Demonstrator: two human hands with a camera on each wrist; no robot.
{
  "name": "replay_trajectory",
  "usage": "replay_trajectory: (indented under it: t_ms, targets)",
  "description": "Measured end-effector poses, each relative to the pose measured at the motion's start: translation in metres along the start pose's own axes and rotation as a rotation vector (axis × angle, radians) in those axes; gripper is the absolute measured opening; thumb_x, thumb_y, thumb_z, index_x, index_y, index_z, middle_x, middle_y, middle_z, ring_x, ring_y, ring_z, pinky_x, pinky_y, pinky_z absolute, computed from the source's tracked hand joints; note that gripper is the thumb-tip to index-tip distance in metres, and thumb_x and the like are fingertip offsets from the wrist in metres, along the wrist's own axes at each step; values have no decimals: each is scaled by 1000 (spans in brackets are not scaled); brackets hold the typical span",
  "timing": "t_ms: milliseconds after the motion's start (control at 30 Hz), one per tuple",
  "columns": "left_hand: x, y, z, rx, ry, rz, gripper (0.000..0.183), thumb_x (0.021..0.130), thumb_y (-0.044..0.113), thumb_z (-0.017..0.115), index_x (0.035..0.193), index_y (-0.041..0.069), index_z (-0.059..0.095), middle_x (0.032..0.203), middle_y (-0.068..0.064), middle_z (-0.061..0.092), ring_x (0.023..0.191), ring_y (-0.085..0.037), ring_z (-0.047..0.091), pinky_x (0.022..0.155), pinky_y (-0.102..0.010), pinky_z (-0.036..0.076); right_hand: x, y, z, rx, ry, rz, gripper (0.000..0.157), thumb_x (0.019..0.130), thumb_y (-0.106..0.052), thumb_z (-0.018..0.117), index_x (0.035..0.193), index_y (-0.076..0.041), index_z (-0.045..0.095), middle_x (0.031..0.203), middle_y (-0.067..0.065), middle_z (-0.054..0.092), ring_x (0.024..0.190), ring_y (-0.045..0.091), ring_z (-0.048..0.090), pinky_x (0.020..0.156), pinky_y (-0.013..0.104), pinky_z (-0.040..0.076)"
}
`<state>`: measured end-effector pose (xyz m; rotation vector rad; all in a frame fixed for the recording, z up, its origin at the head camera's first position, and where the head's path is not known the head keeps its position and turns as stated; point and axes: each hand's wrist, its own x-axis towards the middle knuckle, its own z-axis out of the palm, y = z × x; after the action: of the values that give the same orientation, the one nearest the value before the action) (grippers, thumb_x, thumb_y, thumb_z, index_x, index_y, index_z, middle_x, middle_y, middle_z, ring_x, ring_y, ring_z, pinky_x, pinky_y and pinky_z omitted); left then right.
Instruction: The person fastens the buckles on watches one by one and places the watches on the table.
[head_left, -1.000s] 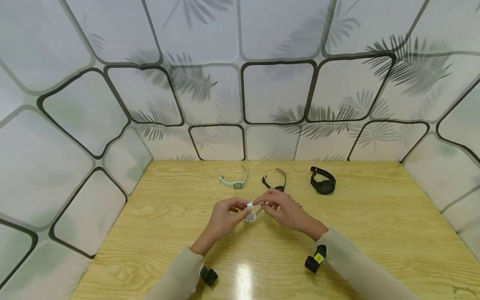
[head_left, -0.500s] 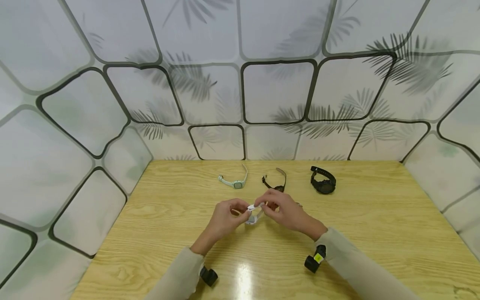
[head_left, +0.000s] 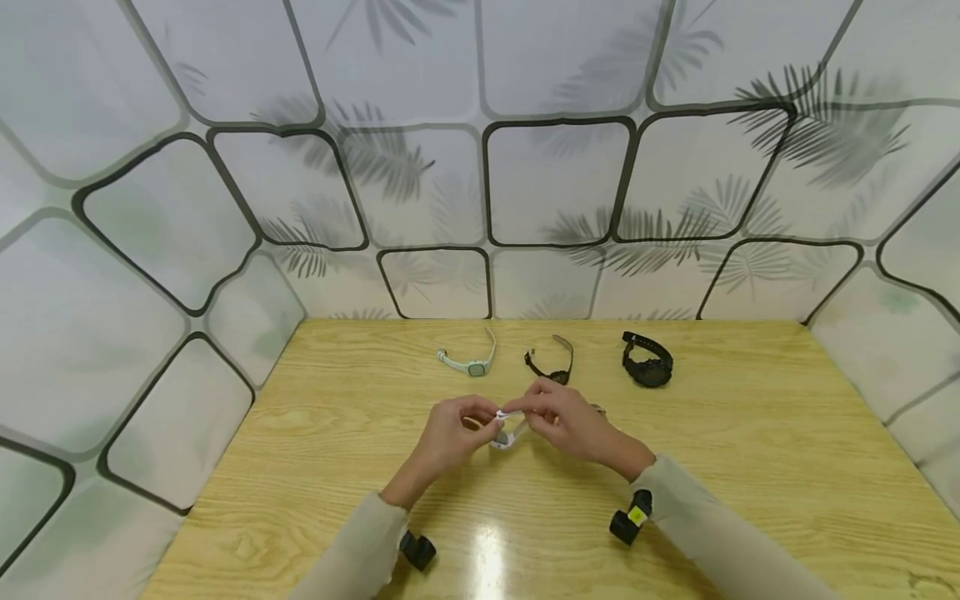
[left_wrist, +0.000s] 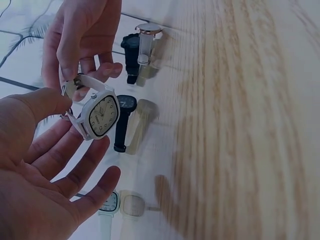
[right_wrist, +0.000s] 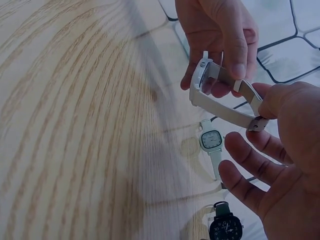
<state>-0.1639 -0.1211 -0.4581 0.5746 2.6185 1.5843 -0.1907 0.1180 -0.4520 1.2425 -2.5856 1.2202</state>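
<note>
A white wristwatch with a rounded square dial is held off the table between both hands, its strap bent into a loop. My left hand pinches the strap between thumb and fingers, with the other fingers spread out in the left wrist view. From the other side, my right hand pinches the strap near its metal buckle, its lower fingers loose. In the right wrist view the strap ends overlap at the top of the loop, partly covered by fingertips. Whether the strap is threaded through the buckle I cannot tell.
Behind the hands lie a mint green watch, a dark watch with a thin strap and a chunky black watch. Another watch with a rose-gold rim is mostly hidden by my right hand in the head view. A patterned cloth wall borders the table.
The watch case has dropped slightly, and the right fingertips have shifted a little left along the strap. Both hands keep their grip, and the other watches have not moved.
</note>
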Motion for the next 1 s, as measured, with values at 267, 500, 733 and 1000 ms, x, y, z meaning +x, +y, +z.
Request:
replay_trajectory:
  t_ms: [267,500,733,1000]
  targets:
    - [-2,-2,1,-26,-9,-19,9,98,15,73,103,9,76,95,2,76,89,-14,71,77,-29,59,-1,0,0,-14,36,1,31,104,-4,57,121,-19,77,98,-2,60,68,6,47,58,25,45]
    - [0,1,1,-23,3,-25,10,98,18,73,103,10,77,95,2,76,90,-14,71,77,-27,59,0,1,-1,-34,77,-31,28,103,-5,59,119,-17,78,99,-1,60,71,6,47,59,26,45]
    - [3,5,3,-23,11,-25,11,97,17,74,104,10,78,95,2,77,90,-15,72,77,-26,59,0,3,-1,-44,105,-43,28,103,-2,58,117,-16,78,99,-1,59,70,5,46,58,25,44]
    - [6,8,6,-35,28,-20,14,97,18,74,107,9,78,98,0,77,91,-16,72,79,-29,59,-1,0,3,2,110,-12,25,104,-5,59,120,-15,76,102,-2,61,71,6,51,60,25,48]
